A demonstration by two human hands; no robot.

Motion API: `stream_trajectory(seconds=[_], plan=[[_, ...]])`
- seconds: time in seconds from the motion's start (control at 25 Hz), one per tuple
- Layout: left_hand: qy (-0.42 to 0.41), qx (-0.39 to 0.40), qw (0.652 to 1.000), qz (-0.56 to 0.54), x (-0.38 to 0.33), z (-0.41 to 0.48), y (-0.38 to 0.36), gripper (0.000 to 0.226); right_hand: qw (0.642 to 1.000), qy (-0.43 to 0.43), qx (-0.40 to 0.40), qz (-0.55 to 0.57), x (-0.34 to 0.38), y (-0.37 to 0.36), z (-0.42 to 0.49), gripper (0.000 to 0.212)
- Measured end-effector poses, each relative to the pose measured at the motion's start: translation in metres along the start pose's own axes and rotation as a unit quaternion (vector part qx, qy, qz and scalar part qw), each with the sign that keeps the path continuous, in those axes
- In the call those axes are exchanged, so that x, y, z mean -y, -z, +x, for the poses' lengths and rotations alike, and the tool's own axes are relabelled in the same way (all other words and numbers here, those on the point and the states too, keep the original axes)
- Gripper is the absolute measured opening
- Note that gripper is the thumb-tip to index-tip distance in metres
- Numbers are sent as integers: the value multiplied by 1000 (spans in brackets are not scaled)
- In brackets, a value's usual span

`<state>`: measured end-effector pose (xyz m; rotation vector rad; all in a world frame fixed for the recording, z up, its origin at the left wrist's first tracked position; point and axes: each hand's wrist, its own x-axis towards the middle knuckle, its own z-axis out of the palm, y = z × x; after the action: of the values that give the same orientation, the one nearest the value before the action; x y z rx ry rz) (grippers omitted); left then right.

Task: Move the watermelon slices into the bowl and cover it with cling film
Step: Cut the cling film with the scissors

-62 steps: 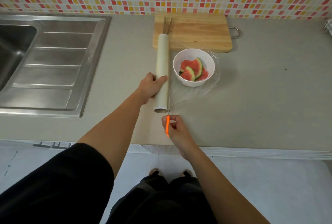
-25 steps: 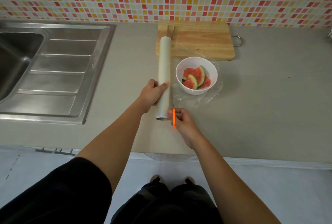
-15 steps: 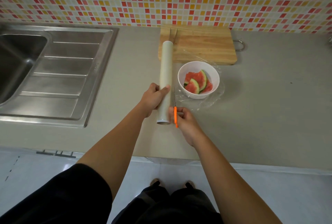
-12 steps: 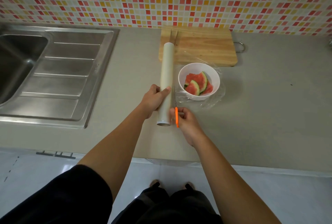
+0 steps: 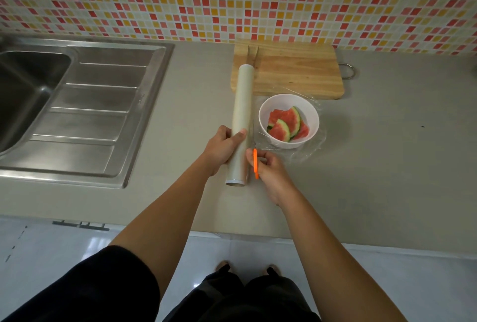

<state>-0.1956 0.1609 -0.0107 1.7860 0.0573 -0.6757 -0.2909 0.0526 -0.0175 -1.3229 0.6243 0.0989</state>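
Countertop [image 5: 387,166]: hands [image 5: 222,148] [image 5: 269,173] grip roll [image 5: 241,104] (and orange tool [image 5: 255,164]).

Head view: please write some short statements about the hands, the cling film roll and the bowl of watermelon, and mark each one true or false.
1. The left hand grips the cling film roll. True.
2. The watermelon slices lie on the cutting board. False: they are in the white bowl.
3. The right hand holds an orange-handled tool beside the roll. True.
4. The roll stands upright on the counter. False: it is about level, with its far end at the cutting board.
5. The bowl stands left of the roll. False: it is to the right of it.
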Motion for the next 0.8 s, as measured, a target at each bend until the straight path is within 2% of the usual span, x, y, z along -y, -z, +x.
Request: stream_trajectory(seconds=[0.4, 0.6, 0.8], plan=[[-12, 9, 1000, 7, 0, -3, 3, 42, 999, -9, -34, -2, 15, -8, 13, 41], [-14, 9, 1000, 9, -2, -3, 3, 36, 999, -13, -32, 10, 24, -10, 17, 51], [-13, 7, 1000, 14, -3, -4, 2, 31, 999, -9, -28, 26, 32, -12, 23, 38]])
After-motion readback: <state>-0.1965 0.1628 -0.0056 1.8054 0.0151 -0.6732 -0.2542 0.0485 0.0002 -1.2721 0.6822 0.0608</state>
